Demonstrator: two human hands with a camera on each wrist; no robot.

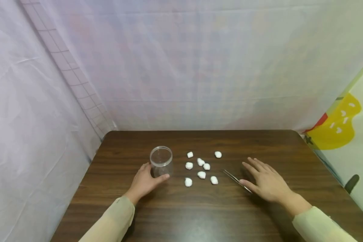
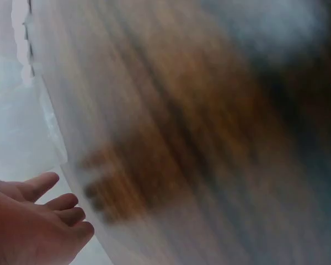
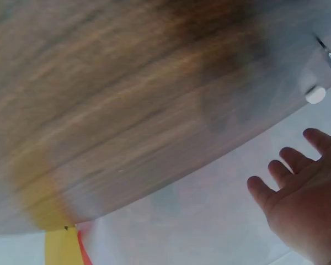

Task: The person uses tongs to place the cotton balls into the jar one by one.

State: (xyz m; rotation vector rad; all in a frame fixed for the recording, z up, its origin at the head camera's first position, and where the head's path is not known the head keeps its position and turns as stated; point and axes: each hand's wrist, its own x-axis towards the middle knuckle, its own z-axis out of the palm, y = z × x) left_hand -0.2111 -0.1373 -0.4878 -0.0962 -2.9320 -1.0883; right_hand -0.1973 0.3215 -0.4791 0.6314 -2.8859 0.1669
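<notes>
In the head view a clear, lidless jar [image 1: 162, 169] stands upright on the table, left of the middle. My left hand [image 1: 144, 183] is at its near left side, thumb and fingers spread about the lower wall. Several white cotton balls [image 1: 201, 174] lie scattered to the right of the jar. A pair of metal tweezers [image 1: 231, 176] lies aslant beyond them. My right hand [image 1: 267, 183] is over its near end, palm down, fingers extended, holding nothing; the thumb overlaps the tweezers in this view. The right wrist view also catches a cotton ball [image 3: 315, 94] past the fingers.
The dark wood-grain table [image 1: 169, 208] has rounded far corners. White cloth [image 1: 184, 67] hangs behind it and more hangs at the left. At the right is a printed cloth with a yellow shape [image 1: 335, 131].
</notes>
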